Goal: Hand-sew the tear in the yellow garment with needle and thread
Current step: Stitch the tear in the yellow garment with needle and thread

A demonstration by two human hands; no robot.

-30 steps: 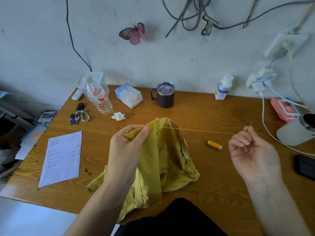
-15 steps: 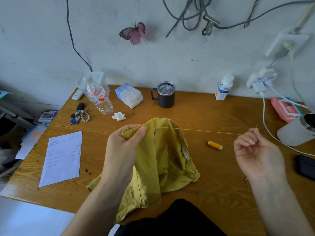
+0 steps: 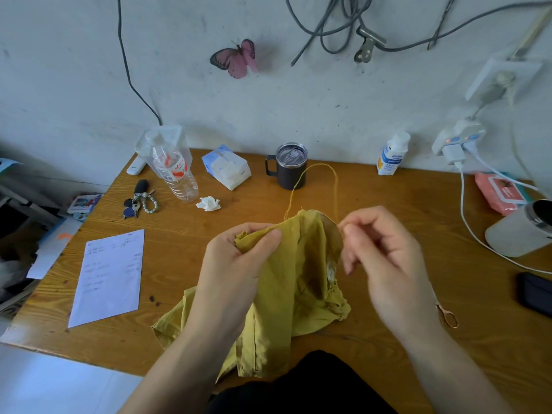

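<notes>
- Left hand [image 3: 239, 264]: fingers pinching a fold of the crumpled mustard-yellow cloth garment [image 3: 298, 282], held up mid-counter [image 3: 388, 198]. Its long axis runs from that peak down toward me.
- Right hand [image 3: 385, 264]: fingers pressed together on the thin yellow thread [image 3: 316, 165] just beside the peak. The thread loops up and away from me.

- Right hand [image 3: 385, 258]: blurred by motion, finger outlines smeared.
- Needle: too small to be made out at those fingertips.
- Thread [image 3: 336, 189]: near end lost in the same blur.
- Garment [image 3: 298, 279]: left part covered by the left hand [image 3: 236, 264]; tear not discernible.
- Scissors [image 3: 447, 316]: blades hidden behind the right wrist.
- Phone [image 3: 534, 294]: cut off by the right edge.
- Paper [image 3: 110, 276]: writing too small to be read.
</notes>
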